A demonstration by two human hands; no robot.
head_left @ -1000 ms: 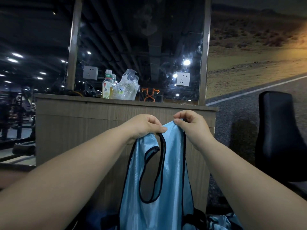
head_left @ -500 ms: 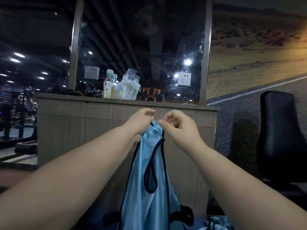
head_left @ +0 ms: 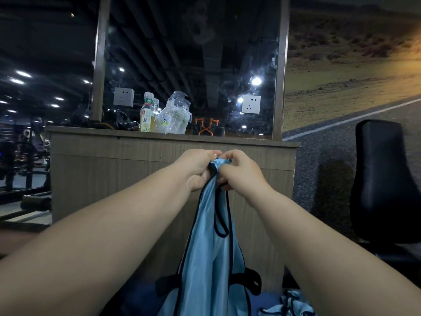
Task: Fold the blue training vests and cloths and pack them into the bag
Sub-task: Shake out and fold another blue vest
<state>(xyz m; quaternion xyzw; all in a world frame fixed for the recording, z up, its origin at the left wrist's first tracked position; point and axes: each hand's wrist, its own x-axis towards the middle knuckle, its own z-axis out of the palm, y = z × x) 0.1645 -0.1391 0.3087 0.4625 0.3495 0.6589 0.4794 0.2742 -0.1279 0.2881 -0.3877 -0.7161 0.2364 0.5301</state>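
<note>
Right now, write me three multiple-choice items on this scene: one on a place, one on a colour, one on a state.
1. Where do the bottles stand? A on the wooden counter; B on the black chair; C on the floor.
2. What colour edges the vest? A white; B black; C orange.
3. How is the vest held? A lying flat, untouched; B by one hand only; C left hand and right hand both grip its top.
Answers: 1 A, they stand on its ledge; 2 B, black trim outlines the blue cloth; 3 C, both hands clutch the bunched top.
</note>
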